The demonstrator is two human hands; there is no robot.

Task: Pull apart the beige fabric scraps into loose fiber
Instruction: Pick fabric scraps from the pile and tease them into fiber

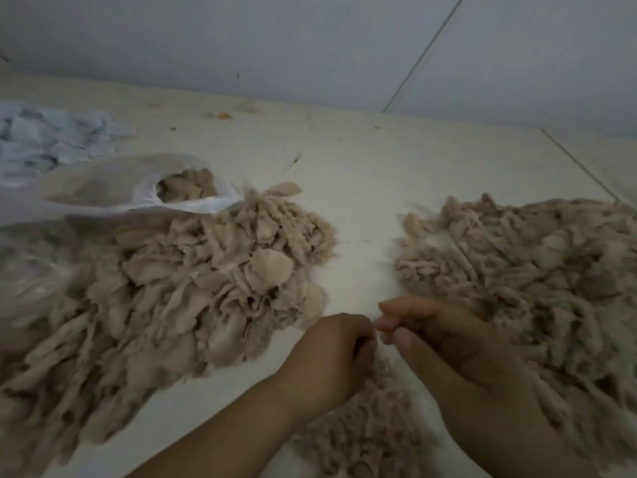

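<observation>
A big heap of beige fabric scraps (193, 281) covers the left of the pale surface. A pile of pulled-apart beige fiber (537, 270) spreads over the right, and more fiber (372, 429) lies under my hands. My left hand (331, 353) and my right hand (444, 336) meet at the bottom centre, fingertips close together, fingers curled. Whatever they pinch between them is too small and blurred to make out.
A clear plastic bag (144, 188) with more beige scraps in its mouth lies at the upper left. Light blue cloth (44, 139) is bunched behind it. A wall (310, 46) rises at the back; small bits of debris (220, 115) dot the surface.
</observation>
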